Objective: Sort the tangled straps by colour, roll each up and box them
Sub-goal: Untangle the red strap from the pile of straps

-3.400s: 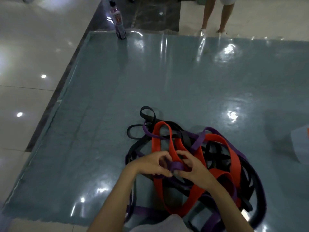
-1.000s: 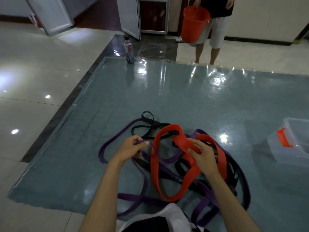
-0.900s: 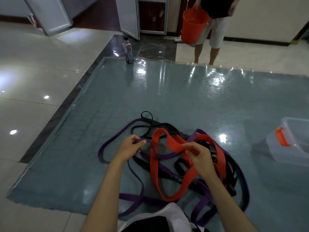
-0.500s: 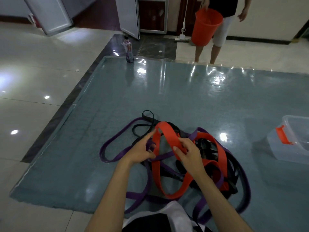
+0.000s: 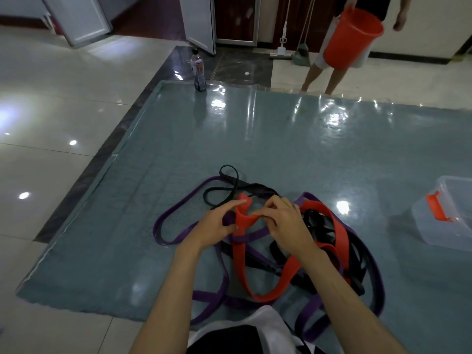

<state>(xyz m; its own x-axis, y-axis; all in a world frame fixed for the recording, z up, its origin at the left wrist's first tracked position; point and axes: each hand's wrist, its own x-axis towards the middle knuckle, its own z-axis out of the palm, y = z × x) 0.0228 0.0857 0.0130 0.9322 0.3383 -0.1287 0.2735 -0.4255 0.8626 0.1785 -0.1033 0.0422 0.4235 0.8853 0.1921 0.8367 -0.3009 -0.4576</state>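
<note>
Step in hand: untangling, still pre-sort. Nothing rolled, nothing boxed as far as I can see.

Left hand (image 5: pixel 217 224) and right hand (image 5: pixel 286 223) both hold the top loop of the red strap (image 5: pixel 242 251), raised just off the heap. Left grip: thumb and fingers pinch the strap's left side, index finger extended along it. Right grip: fingers curled over the fold at the right side; exact finger contact partly hidden.

Heap sits on the near centre of the blue mat (image 5: pixel 281 139) on the floor. Red strap's long loop runs toward the near edge, crossing over purple straps (image 5: pixel 178 231) and black straps (image 5: pixel 229 190). One purple loop is spread out to the left; black is mostly at the far side and right.

Clear box (image 5: pixel 457 226) with red latch stands at right, well apart from the heap, lid off or not in view.

Next move, my read: draw the red loop free, checking where purple threads through it, then lay it apart. Pulling hard would likely tighten the crossings.

Background: bottle (image 5: pixel 198 72) at far mat edge, a person with a red bucket (image 5: pixel 352 39).
</note>
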